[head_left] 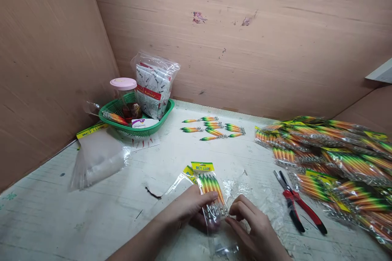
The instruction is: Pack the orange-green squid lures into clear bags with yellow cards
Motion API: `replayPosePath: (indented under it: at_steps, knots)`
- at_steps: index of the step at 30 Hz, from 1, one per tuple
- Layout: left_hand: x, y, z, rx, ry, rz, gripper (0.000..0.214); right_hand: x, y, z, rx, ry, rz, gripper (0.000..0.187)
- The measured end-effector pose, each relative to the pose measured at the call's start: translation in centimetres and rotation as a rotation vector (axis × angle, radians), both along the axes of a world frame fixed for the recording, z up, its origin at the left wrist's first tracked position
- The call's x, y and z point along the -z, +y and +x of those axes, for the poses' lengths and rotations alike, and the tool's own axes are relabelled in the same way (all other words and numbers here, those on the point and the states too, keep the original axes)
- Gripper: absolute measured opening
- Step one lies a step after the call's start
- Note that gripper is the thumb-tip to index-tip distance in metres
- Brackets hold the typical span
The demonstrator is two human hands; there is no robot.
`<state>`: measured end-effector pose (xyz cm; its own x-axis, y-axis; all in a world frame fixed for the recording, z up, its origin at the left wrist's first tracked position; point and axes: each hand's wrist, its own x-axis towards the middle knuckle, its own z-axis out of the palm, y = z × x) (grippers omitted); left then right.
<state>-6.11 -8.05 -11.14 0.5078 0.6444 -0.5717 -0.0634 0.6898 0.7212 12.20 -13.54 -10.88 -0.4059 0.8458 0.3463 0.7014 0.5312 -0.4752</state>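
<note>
A clear plastic bag of fishing lures point(210, 183) with a yellow "BCT LURE" header is held near the front of the table. The lures inside are green, yellow and orange, with metal hooks at the lower end. My left hand point(192, 204) is closed around the bag, thumb across its front. At the bag's right edge, beside the hooks, my right hand point(251, 224) is closed in a pinch; its fingertips partly hide what they grip. Behind the held bag lies another yellow-headed bag point(189, 173), partly covered. Several loose lures point(212, 127) lie farther back.
Red-handled pliers point(298, 204) lie right of my hands, beside a large pile of filled lure bags point(333, 155). Flat plastic bags point(101, 157) lie at left. A green basket point(142, 131) holds a pink-lidded jar point(123, 84) and packets point(151, 89). Cardboard-coloured walls point(214, 49) enclose the table.
</note>
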Motion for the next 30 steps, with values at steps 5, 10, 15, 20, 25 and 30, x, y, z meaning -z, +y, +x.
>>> replayPosePath:
  at_steps: [5,10,15,20,25,30]
  knots:
    - [-2.3,-0.4,-0.9,-0.069,0.987,0.681,0.033,2.0,-0.9,0.2,0.067,-0.038,-0.047,0.010]
    - [-2.0,-0.9,-0.3,0.317,0.918,1.378,0.059,1.8,-0.9,0.0,0.121,-0.018,-0.079,0.013]
    - [1.0,-1.3,0.9,0.500,0.809,1.420,0.067,1.7,-0.5,-0.4,0.111,-0.085,0.047,0.014]
    - [1.3,-1.2,0.8,0.483,0.818,1.408,0.064,2.0,-0.2,-0.8,0.105,-0.167,0.314,0.022]
    - [0.8,-1.6,1.0,0.516,0.869,1.397,0.057,2.2,-0.3,-0.8,0.094,-0.145,0.324,0.022]
    - [2.1,-1.7,1.2,0.482,0.941,1.446,0.059,2.8,-0.3,-0.6,0.098,-0.138,0.244,0.016]
